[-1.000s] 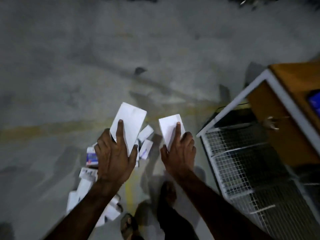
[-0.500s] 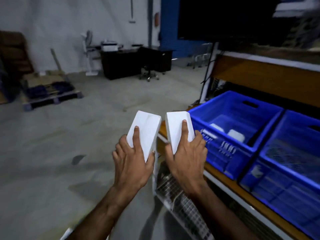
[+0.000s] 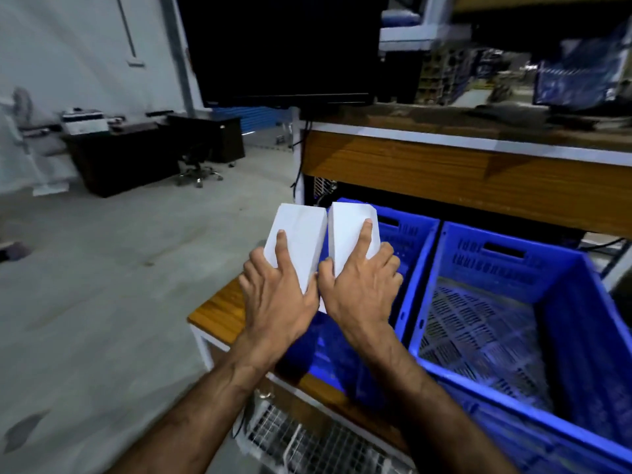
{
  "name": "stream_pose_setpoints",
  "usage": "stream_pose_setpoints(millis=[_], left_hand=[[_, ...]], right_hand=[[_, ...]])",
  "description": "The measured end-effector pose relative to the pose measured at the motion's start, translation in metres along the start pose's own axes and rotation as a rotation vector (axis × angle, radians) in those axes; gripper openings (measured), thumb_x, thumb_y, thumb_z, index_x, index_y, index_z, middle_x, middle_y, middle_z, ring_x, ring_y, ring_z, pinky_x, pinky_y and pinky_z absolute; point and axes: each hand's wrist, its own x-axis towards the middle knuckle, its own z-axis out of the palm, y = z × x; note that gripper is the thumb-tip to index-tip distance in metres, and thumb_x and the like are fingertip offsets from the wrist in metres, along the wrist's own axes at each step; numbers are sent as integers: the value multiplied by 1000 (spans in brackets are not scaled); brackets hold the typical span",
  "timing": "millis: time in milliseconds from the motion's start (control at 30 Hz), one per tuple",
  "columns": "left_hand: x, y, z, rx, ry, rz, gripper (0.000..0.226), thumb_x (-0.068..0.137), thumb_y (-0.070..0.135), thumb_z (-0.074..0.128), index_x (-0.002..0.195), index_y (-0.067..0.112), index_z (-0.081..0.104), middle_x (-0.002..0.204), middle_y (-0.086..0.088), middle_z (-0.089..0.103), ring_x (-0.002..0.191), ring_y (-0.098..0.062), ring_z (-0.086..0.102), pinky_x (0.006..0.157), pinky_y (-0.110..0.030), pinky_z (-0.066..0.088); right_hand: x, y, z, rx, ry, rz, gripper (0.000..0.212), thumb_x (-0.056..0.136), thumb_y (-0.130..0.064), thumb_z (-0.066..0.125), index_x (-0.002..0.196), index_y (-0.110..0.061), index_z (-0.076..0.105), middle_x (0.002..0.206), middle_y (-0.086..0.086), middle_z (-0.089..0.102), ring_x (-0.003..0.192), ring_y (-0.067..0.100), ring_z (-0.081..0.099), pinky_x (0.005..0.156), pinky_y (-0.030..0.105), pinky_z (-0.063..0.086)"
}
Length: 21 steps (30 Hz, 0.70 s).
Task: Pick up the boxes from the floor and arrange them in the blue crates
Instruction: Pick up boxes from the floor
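Left hand [image 3: 278, 299] grips a plain white rectangular cardboard box [image 3: 298, 239], forefinger straight along its top face. Right hand [image 3: 362, 289] grips a matching white box [image 3: 349, 230] the same way. Boxes side by side, near edges touching, above the left blue perforated plastic crate [image 3: 408, 248]. Right blue crate [image 3: 513, 302] just beside it, lattice floor bare. Both stand on a wood-grain shelf [image 3: 219, 313] with white frame. No legible writing. Open concrete floor [image 3: 102, 302] leftward.

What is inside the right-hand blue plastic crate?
The right-hand blue plastic crate shows only its bare perforated floor; its near corner is hidden by the front wall.
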Motion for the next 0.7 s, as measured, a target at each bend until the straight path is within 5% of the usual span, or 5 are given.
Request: stream_pose_setpoints(millis=[133,433,700], left_hand=[[47,10,47,-4,-104,79,91,90,67,41,157,12,15,129,-22,38,108,-39,46,90,-48,40],[120,-1,160,143,-677,144,102,88,66,53,160,19,-2,148,-23,23,134,-42,30,110,-51,27],[116,-9,187,235,-1072,234,109,90,57,58,158,20,-19,160,-22,-9,146,-46,14,118,-49,21]], right_hand=[[39,11,34,-98,-116,86,94,89,-60,43,159,-10,3,133,24,40,115,39,44,93,51,40],[70,38,139,-355,-536,408,96,95,-64,40,158,-12,-11,149,28,20,136,43,27,108,55,30],[62,49,158,-265,-765,610,117,84,-56,64,156,-13,-18,150,22,12,138,38,21,107,51,33]])
